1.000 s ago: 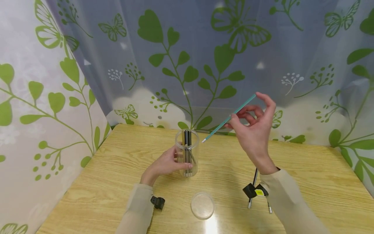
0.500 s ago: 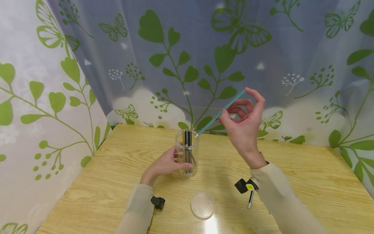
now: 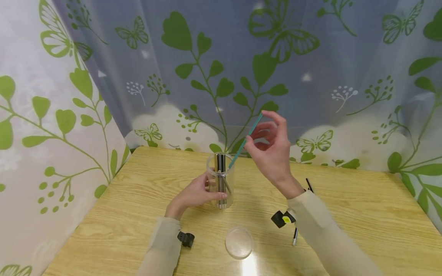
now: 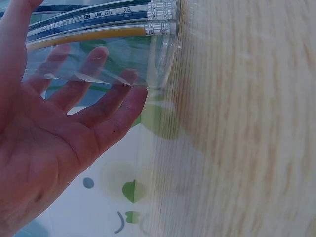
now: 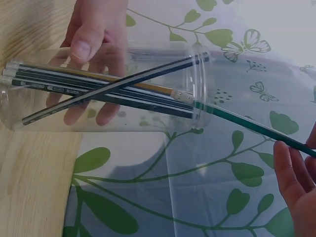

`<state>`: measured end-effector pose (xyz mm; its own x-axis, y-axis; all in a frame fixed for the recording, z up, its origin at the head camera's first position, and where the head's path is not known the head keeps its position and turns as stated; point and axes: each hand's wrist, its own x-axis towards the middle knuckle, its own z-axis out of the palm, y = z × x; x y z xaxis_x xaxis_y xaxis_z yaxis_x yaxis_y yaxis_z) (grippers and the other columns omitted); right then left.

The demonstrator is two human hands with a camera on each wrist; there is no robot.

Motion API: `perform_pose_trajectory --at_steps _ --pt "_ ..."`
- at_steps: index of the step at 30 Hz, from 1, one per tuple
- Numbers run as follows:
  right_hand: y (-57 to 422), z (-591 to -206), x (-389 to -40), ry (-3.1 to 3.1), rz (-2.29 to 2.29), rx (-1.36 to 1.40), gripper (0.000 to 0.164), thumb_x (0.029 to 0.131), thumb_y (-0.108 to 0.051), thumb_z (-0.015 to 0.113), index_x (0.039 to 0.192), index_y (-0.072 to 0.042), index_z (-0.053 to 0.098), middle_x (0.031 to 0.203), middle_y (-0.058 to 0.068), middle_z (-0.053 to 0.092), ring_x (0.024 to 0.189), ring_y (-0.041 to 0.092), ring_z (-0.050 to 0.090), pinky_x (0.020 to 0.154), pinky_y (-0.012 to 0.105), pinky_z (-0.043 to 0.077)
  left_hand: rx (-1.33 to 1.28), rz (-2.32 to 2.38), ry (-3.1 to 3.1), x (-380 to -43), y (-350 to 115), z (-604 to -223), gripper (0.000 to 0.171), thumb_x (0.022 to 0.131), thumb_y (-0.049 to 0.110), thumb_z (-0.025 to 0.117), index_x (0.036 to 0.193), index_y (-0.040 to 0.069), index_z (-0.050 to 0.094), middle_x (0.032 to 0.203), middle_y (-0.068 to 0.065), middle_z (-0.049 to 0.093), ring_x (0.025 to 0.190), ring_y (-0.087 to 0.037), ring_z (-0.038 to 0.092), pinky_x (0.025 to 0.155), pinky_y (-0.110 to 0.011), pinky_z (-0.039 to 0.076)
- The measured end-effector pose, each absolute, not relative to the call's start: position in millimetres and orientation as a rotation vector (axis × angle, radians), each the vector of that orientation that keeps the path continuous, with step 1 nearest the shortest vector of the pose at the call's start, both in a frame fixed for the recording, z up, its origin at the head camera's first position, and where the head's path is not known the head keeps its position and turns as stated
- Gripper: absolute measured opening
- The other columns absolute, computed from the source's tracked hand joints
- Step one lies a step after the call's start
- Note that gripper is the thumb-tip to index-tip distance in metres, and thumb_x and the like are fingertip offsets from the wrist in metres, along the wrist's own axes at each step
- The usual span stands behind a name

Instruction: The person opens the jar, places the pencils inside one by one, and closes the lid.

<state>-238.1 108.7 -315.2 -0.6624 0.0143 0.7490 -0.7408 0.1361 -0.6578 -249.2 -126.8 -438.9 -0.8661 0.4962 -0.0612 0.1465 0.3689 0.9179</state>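
Note:
My left hand (image 3: 193,195) grips an upright clear plastic jar (image 3: 230,193) on the table, thumb in front and fingers behind. Inside stand several dark striped pencils (image 5: 148,98) and a yellow one; one dark pencil leans across the others. In the left wrist view, the pencils' metal ferrules (image 4: 160,10) rest near the jar's base. My right hand (image 3: 271,159) pinches a green pencil (image 3: 243,143), tilted, near its upper part. Its eraser end (image 5: 181,96) is just inside the jar's open mouth, as the right wrist view shows.
A round clear lid (image 3: 239,242) lies on the wooden table (image 3: 138,214) in front of the jar. Partly under my right forearm lies a dark pencil (image 3: 295,237), with a dark pencil end (image 3: 309,184) farther back. A printed curtain (image 3: 214,115) hangs behind the table.
My right hand has moved left and slightly down, bringing the green pencil's eraser end from beside the jar into its mouth. The pencil is steeper now. My left hand and the jar stay put.

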Motion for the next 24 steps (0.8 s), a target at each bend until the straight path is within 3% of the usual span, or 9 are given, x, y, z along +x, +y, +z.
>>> perform_pose_trajectory --at_steps 4,13,24 --pt "103.5 -320.2 -240.1 -1.861 1.518 0.786 0.066 0.085 0.013 0.066 0.144 -0.003 0.043 0.096 0.018 0.062 0.083 0.007 0.066 0.067 0.021 0.06 0.559 1.494 2.318 -249.4 -127.0 -439.5 0.082 0.087 0.035 0.083 0.155 0.027 0.038 0.143 -0.003 0.059 0.135 -0.03 0.055 0.107 -0.05 0.052" --pt "94.6 -332.9 -241.1 -2.05 1.368 0.96 0.062 0.086 0.011 0.066 0.142 -0.009 0.048 0.092 0.011 0.067 0.08 0.019 0.069 0.07 0.035 0.062 0.586 1.516 2.292 -251.3 -127.1 -442.5 0.082 0.087 0.032 0.083 0.155 0.029 0.038 0.14 -0.003 0.061 0.132 -0.029 0.057 0.105 -0.048 0.054" --pt "93.2 -343.6 -238.6 -2.213 1.155 1.082 0.042 0.09 0.003 0.066 0.129 -0.008 0.055 0.088 0.009 0.067 0.082 0.016 0.067 0.078 0.035 0.061 0.593 1.526 2.284 -252.1 -126.7 -443.7 0.08 0.087 0.032 0.082 0.154 0.028 0.039 0.14 -0.004 0.06 0.131 -0.03 0.057 0.102 -0.045 0.055"
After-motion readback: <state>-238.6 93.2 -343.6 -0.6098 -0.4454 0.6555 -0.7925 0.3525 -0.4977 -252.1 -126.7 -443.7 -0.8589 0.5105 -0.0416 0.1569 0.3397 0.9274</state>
